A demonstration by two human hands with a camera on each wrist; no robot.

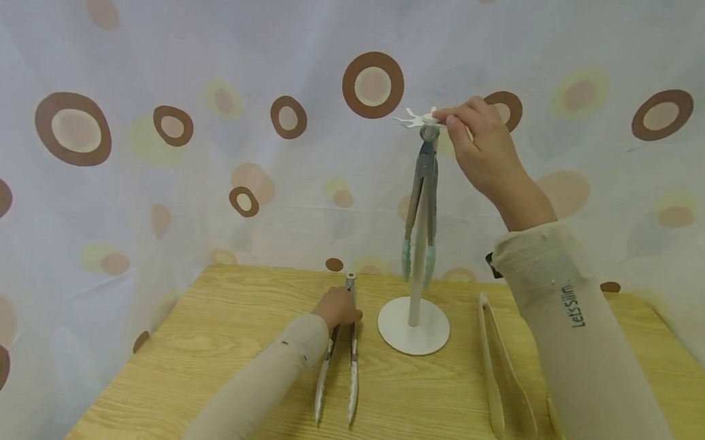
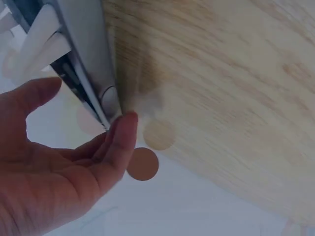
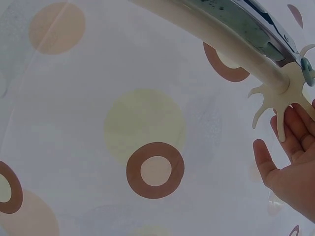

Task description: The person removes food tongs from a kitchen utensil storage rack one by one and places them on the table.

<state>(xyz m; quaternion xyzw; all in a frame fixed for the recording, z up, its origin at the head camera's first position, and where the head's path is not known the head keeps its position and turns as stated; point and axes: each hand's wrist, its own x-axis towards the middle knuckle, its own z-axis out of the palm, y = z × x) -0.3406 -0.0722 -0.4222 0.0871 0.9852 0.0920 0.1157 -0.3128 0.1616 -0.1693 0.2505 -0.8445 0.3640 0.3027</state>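
Observation:
Grey-handled tongs with pale scalloped tips [image 1: 353, 390] lie on the wooden table. My left hand [image 1: 337, 306] is over their hinge end; in the left wrist view its fingertips [image 2: 127, 125] touch that end, while the thumb stands apart. A white stand [image 1: 414, 326] with a round base rises beside them, topped by a crown of curved hooks [image 3: 280, 103]. From one hook hang grey tongs with mint tips [image 1: 429, 263], by a ring. My right hand [image 1: 483, 147] touches the crown from the right, fingers extended along it, thumb away from the hooks in the right wrist view.
Wooden tongs [image 1: 492, 373] lie on the table right of the stand. Another light wooden piece [image 1: 553, 418] is partly hidden by the right sleeve. A patterned curtain [image 1: 305, 196] hangs behind the table [image 1: 215, 333].

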